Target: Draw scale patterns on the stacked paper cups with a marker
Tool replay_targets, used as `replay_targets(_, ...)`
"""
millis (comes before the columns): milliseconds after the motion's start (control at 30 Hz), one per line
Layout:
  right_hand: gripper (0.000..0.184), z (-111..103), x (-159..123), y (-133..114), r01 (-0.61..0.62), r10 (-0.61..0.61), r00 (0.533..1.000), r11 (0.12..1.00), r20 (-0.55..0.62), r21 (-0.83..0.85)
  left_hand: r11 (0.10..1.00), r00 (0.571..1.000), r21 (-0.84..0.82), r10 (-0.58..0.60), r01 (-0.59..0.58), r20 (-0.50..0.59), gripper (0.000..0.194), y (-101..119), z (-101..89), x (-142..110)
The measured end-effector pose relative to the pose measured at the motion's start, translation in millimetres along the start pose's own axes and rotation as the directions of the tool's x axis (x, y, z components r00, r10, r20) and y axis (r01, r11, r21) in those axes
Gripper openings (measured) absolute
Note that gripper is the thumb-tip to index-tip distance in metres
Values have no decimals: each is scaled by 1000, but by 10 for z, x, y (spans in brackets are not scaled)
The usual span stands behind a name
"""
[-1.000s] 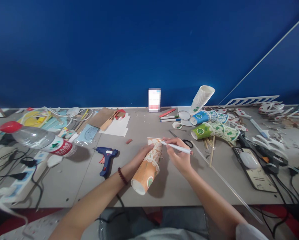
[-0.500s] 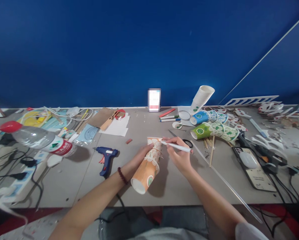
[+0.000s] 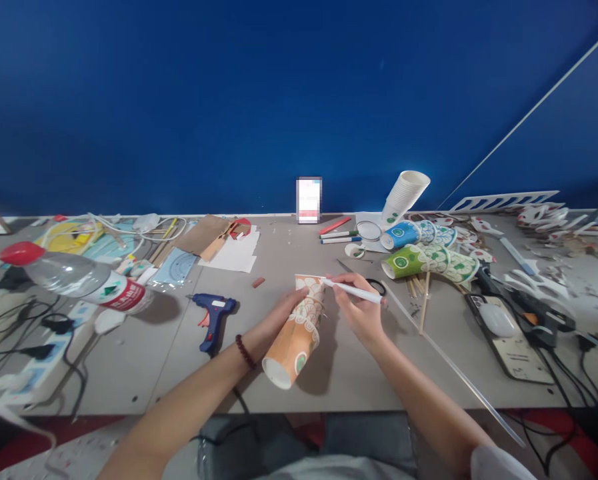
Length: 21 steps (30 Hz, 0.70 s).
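"Cups (image 3: 292, 345), orange, joined in a row, lay slanted at the near middle of the table (image 3: 169, 387), white base facing near. What had changed?"

"Little, over the last second. They had kept their place; the white pen (image 3: 356, 291) had shifted only slightly, its tip remaining at the far rim. I took that as slow, careful marking along that edge, probably unfinished, since much of the scale pattern was white."

"And the grip?"

"Right hand (image 3: 359, 315): thumb and fingers pinching the pen's barrel. Whether the tip touched the rim, I couldn't tell. Left hand (image 3: 281, 311): curled against the left side of the row, thumb on top, apparently steadying it; the fingers underneath were hidden."

"Anything around?"

"Glue gun (image 3: 213, 323) to the left, well apart. Markers (image 3: 339, 237) farther off. Green cups (image 3: 403, 264) far right, similarly patterned."
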State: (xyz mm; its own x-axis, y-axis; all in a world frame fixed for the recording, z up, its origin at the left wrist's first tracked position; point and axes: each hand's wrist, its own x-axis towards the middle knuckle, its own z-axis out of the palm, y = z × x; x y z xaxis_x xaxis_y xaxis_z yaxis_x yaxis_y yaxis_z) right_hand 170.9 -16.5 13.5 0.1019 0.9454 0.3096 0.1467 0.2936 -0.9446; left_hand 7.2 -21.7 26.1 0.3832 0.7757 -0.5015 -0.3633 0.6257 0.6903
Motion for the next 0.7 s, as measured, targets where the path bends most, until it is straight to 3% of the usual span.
replay_targets(233,4,4,-7,16,1,-1,1000,997,-3,78,1000,1000,-6,-19,18,-6,45,17,33,-50)
replay_targets(500,6,-2,-13,30,-17,17,1000,1000,16,9,999,1000,-37,-13,12,-17,41,24,75,-97)
replay_targets(700,4,6,-5,4,4,-4,1000,997,10,79,1000,1000,-26,-12,12,1,42,20,51,-68)
